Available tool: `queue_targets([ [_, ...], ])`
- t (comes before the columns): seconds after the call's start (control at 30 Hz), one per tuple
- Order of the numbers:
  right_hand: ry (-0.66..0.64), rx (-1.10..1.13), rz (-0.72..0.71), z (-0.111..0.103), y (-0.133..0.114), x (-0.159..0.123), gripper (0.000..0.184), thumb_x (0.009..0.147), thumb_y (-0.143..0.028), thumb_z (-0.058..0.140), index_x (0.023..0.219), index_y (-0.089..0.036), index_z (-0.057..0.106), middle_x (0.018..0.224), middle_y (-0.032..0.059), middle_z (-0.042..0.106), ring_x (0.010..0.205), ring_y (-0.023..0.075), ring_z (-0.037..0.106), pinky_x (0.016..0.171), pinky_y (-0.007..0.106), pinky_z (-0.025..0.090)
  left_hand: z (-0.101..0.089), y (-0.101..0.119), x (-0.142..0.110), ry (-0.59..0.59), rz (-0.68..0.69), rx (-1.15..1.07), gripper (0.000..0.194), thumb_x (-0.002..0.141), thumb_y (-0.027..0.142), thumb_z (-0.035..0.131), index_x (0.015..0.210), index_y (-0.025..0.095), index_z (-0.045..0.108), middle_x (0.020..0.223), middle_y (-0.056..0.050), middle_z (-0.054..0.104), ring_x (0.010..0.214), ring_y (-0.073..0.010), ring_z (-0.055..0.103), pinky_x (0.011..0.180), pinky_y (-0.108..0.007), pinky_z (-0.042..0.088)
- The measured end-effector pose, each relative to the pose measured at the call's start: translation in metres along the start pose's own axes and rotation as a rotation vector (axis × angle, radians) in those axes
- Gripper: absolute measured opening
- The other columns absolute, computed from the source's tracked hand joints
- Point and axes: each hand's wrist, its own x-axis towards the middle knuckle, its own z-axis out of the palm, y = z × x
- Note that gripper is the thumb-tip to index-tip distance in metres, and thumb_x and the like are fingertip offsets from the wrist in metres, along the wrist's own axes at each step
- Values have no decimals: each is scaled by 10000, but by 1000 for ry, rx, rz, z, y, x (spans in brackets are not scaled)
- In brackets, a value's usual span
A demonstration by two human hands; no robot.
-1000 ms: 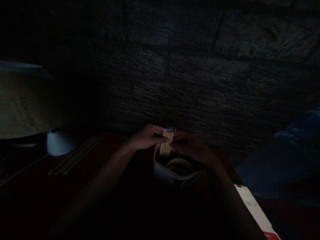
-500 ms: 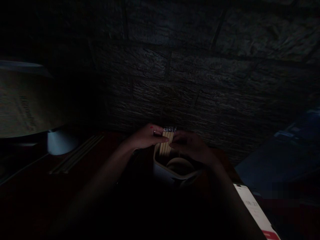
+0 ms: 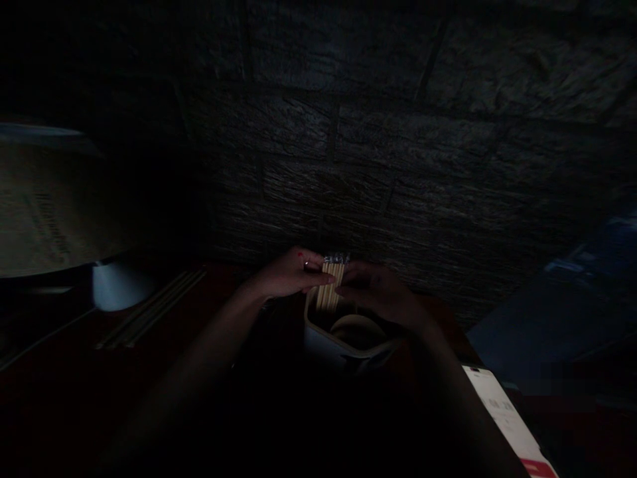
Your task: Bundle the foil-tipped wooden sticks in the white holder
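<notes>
The scene is very dark. My left hand (image 3: 288, 274) and my right hand (image 3: 378, 292) both pinch a small bundle of thin pale wooden sticks (image 3: 328, 289) with a shiny band at its top. The bundle stands upright over a white square container (image 3: 326, 348) that sits on a dark reddish table. A round pale roll, perhaps tape, lies inside the container. My left hand wears a ring and red nail polish.
A rough dark brick wall (image 3: 398, 146) rises right behind the table. At the left stand a pale lampshade (image 3: 44, 206) on a white base (image 3: 117, 285) and several long thin sticks (image 3: 154, 309) lying on the table. A white phone-like slab (image 3: 507, 421) lies at lower right.
</notes>
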Motion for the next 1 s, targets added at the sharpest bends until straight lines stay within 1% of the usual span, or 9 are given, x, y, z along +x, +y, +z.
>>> queue_targets([
  [0.13,2,12,-3,0,2,0,177,779,-233,667,949,-188,685,914,44,723,826,170,665,756,305,504,0,3,-1,4,-4,6,159,789,261,663,767,104,660,569,46,498,491,-65,410,472,-187,299],
  [0.3,0,-8,-9,-1,2,0,182,777,-224,673,957,-195,682,898,34,722,822,165,664,744,299,501,0,2,-1,5,-29,-9,195,792,267,662,867,88,682,642,25,554,505,-64,423,483,-190,318],
  [0.47,1,10,-12,-1,0,-1,168,772,-237,675,932,-186,682,904,40,719,813,163,660,753,307,505,0,1,0,-6,-23,-44,159,782,238,674,866,103,687,599,38,539,487,-60,413,474,-185,317],
  [0.53,9,4,-2,-1,-1,-1,170,765,-237,678,927,-187,680,886,40,718,809,166,659,740,304,506,0,2,0,0,-30,-53,159,777,238,682,869,109,688,608,35,554,490,-61,422,470,-184,318],
  [0.6,13,-14,-12,0,-2,-1,161,765,-226,676,921,-190,687,926,44,719,826,166,660,750,305,506,1,2,0,8,-38,-70,165,769,243,692,872,114,684,624,32,574,493,-61,436,472,-185,324],
  [0.7,6,-9,-21,0,-1,-1,167,771,-216,672,934,-192,692,968,50,719,845,169,663,763,313,508,1,1,-1,23,-42,-81,215,756,244,709,931,121,681,605,40,574,479,-62,438,469,-187,325],
  [0.8,8,-7,-6,0,-1,0,177,764,-208,682,940,-186,695,927,49,724,849,175,665,769,319,508,0,-1,0,24,-37,-77,296,741,227,723,1015,124,680,614,36,587,490,-66,455,474,-185,333],
  [0.9,11,1,-6,0,-2,0,123,762,-209,685,880,-176,697,954,56,721,845,171,663,761,311,506,0,-4,1,18,-36,-72,322,728,225,733,1028,119,681,634,29,602,512,-69,471,487,-182,351],
  [1.0,26,-12,-6,0,-3,0,124,758,-214,688,877,-181,691,988,54,717,846,168,664,756,305,502,-1,-7,2,-1,-18,-81,359,726,241,738,1058,123,674,695,12,638,548,-76,503,497,-179,361],
])
